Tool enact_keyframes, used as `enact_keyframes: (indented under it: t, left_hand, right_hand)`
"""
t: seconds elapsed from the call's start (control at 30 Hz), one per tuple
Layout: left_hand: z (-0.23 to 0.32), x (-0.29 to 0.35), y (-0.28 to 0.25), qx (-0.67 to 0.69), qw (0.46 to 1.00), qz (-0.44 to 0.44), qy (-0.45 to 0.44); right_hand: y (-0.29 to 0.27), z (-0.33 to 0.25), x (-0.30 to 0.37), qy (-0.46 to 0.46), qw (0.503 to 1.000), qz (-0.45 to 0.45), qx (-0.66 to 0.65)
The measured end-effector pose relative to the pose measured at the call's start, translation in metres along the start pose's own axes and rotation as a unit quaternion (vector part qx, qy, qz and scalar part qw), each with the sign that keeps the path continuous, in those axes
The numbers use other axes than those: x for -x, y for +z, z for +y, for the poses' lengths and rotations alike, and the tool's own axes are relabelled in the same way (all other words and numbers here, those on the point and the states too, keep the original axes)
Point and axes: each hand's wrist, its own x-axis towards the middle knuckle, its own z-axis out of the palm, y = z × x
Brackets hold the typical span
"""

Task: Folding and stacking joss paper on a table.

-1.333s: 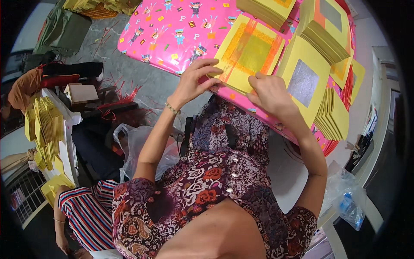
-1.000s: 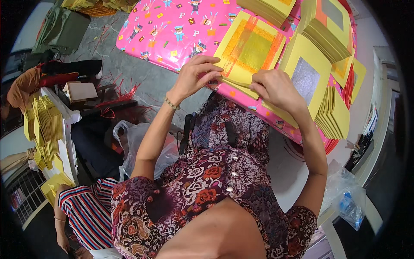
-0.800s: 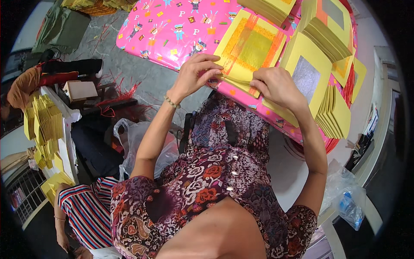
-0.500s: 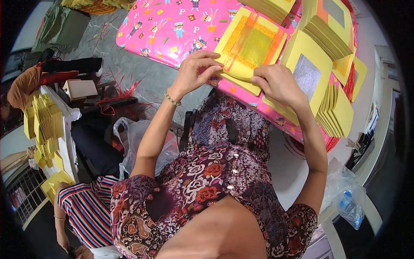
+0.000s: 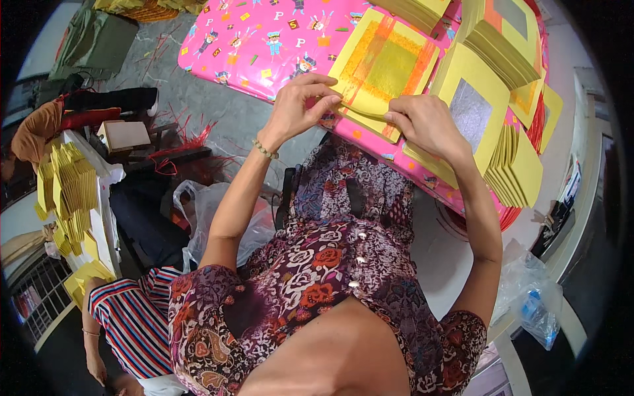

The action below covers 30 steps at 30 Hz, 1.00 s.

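A yellow paper sheet (image 5: 394, 68) with an orange printed border and a gold square lies on the pink patterned tabletop (image 5: 247, 39). My left hand (image 5: 305, 105) pinches the sheet's near left corner between thumb and fingers. My right hand (image 5: 422, 122) grips the same near edge farther right. Between the hands that edge is curled up into a narrow fold, with another yellow layer showing beneath it. Close to my right hand lies a yellow sheet with a silver square (image 5: 470, 113).
Stacks of folded yellow paper (image 5: 505, 59) stand at the table's right, with a fanned pile (image 5: 514, 168) near the edge. Red strings hang there. At left, a person in striped clothing (image 5: 132, 320) sits beside more yellow folded papers (image 5: 69, 185). A clear plastic bag (image 5: 224, 218) lies below.
The near edge of the sheet is rolled slightly further up and over between my hands. Both hands stay in nearly the same place.
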Motion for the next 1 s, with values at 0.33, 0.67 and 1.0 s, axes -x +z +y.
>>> enact_keyframes:
  t: [0.33, 0.67, 1.0]
  left_hand:
    - [0.008, -0.002, 0.004, -0.102, 0.992, 0.059, 0.053]
    - [0.035, -0.019, -0.004, -0.199, 0.965, 0.134, 0.105]
    - [0.052, -0.063, 0.047, -0.206, 0.967, 0.001, 0.147]
  right_hand:
    - [0.016, -0.011, 0.013, -0.024, 0.994, 0.069, 0.077]
    - [-0.011, -0.001, -0.002, -0.005, 0.994, 0.105, 0.037]
    - [-0.044, 0.074, -0.063, 0.086, 0.977, 0.189, 0.038]
